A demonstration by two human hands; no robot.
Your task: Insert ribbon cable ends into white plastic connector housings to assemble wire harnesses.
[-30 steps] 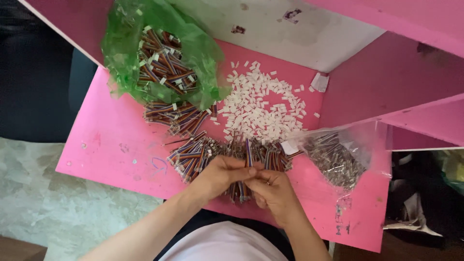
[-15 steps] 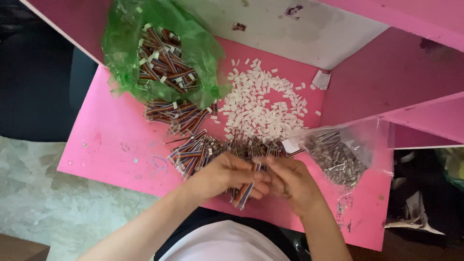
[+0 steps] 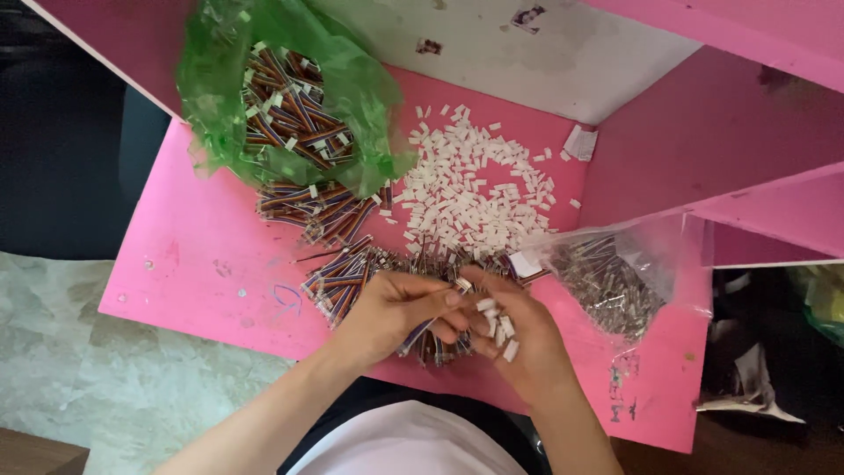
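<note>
Wire lead pinched in left hand, white housings cupped in right

Wire lead, multicolour, sits pinched in left hand grip, thumb + fingers pressed together on it, free end hanging down toward the body edge of the pink surface. Right hand is just beside, palm up, fingers curled loosely around several small white housings; fingertips of both hands meet at the lead's top end, near touching.

Around them:
- loose wire pile directly behind the hands, touching left knuckles
- white housing heap further back, mid surface
- green bag w/ more wire sets, back left, open
- clear bag of small grey parts, right of right hand

Risks, my read:
- right-hand grip is loose and open-topped, so a tilt of the palm prob drops housings onto the surface or off the near edge
- lead held by one short pinch, long tail free; tail could snag the pile behind and drag extra leads out
- fine contact point is partly hidden by fingers, can't tell if lead end is lined up w/ a housing; misalignment could bend the tip
</note>
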